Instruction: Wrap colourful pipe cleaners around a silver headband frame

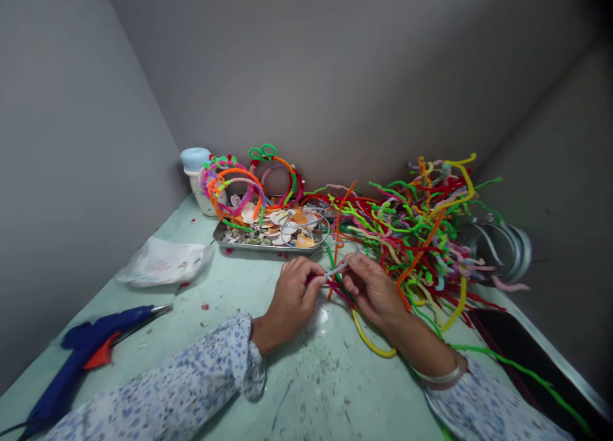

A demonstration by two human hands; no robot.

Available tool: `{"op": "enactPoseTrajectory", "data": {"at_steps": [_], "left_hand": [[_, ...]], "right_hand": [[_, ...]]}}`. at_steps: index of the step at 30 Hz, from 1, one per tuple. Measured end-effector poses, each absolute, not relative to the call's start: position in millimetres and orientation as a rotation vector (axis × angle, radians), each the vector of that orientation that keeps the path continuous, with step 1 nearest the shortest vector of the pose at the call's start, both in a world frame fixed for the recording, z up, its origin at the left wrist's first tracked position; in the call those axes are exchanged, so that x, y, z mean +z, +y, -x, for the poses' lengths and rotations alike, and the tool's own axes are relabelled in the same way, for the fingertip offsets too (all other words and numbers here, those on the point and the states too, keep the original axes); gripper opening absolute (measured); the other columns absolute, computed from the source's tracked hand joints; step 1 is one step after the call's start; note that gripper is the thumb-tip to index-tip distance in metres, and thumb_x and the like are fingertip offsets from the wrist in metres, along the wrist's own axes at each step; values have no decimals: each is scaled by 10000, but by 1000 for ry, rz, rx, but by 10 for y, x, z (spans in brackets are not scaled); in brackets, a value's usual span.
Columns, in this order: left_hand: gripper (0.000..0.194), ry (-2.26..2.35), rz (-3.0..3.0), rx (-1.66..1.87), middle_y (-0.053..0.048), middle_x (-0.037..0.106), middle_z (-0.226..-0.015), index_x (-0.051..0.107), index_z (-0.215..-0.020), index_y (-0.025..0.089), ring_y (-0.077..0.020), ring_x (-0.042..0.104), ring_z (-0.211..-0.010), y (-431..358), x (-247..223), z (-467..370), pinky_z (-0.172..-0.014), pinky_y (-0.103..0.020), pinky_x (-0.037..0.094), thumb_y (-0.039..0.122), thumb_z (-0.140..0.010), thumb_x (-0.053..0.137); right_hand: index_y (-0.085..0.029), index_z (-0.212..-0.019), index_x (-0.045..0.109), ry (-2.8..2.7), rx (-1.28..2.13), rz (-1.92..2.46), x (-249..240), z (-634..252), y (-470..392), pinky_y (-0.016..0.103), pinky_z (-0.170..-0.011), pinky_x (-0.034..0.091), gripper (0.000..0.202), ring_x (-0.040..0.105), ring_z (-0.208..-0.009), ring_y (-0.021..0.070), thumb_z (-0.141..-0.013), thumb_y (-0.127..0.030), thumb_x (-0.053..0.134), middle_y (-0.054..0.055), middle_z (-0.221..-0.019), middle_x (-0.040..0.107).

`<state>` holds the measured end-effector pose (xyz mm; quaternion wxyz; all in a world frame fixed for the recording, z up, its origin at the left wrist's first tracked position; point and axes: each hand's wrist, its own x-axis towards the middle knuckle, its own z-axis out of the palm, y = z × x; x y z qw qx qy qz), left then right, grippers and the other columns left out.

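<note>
My left hand (pixel 293 295) is closed, thumb and fingers pinching the near end of a thin grey headband strip (pixel 336 269). My right hand (pixel 376 291) grips the strip's other end between thumb and forefinger, its other fingers curled. A dark magenta pipe cleaner (pixel 341 293) runs out from beside the left fingertips, under the strip. Just beneath my hands, a yellow pipe cleaner (pixel 371 346) curves over the table, with green and orange ones crossing behind. Past the hands stands a metal tray (pixel 268 248) of shells, with pipe-cleaner-wrapped headbands (pixel 290 179) resting upright on it.
A big tangle of colourful pipe cleaners (pixel 421 217) covers the right side. Bare headbands (pixel 517 253) lie beyond it, beside a dark phone-like slab (pixel 517 351). At left are a blue glue gun (pixel 81 345), a plastic bag (pixel 165 262) and a blue-lidded container (pixel 196 166).
</note>
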<state>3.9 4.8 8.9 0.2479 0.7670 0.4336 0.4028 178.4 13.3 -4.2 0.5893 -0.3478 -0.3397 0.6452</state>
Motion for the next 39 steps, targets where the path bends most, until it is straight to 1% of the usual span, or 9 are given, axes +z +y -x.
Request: {"op": "enactPoseTrajectory", "data": {"at_steps": [6, 11, 15, 22, 29, 39], "left_hand": [[125, 1149, -2016, 1083, -20, 602, -831, 585, -816, 189, -183, 546, -840, 53, 89, -37, -811, -341, 399, 224, -909, 510], [95, 1149, -1971, 1113, -26, 623, -874, 617, -854, 193, -187, 562, -886, 61, 83, -32, -829, -340, 420, 236, -902, 547], [142, 1160, -1975, 1114, -29, 622, -855, 633, -845, 196, -190, 564, -869, 53, 110, -31, -805, -337, 428, 257, -918, 527], [208, 1147, -1971, 1130, -14, 581, -771, 596, -777, 188, -174, 546, -792, 50, 109, -37, -754, -322, 410, 257, -938, 485], [221, 1122, -1976, 1096, -16, 568, -771, 573, -766, 190, -176, 535, -792, 61, 90, -36, -754, -325, 402, 255, -946, 463], [248, 1095, -1982, 1044, -17, 549, -770, 543, -760, 197, -179, 525, -788, 63, 86, -40, -736, -319, 413, 276, -961, 420]], "right_hand": [[-171, -706, 631, -781, 1503, 801, -41, -1778, 141, 151, -426, 336, 272, 455, -462, 52, -714, -371, 816, -45, -559, 545], [-180, -691, 617, -779, 1491, 810, -28, -1780, 141, 166, -418, 324, 271, 433, -446, 56, -734, -376, 799, -48, -539, 534], [-181, -693, 617, -803, 1476, 827, -36, -1789, 136, 180, -425, 327, 270, 435, -452, 62, -750, -384, 785, -44, -544, 540], [-184, -719, 635, -809, 1494, 810, -78, -1791, 150, 171, -436, 336, 239, 443, -468, 61, -756, -368, 783, -42, -569, 551], [-185, -734, 639, -822, 1497, 804, -99, -1804, 156, 171, -443, 351, 217, 456, -472, 66, -778, -355, 766, -38, -571, 554], [-187, -716, 626, -827, 1497, 822, -78, -1800, 144, 174, -438, 352, 241, 456, -464, 63, -754, -371, 777, -42, -560, 547]]}}
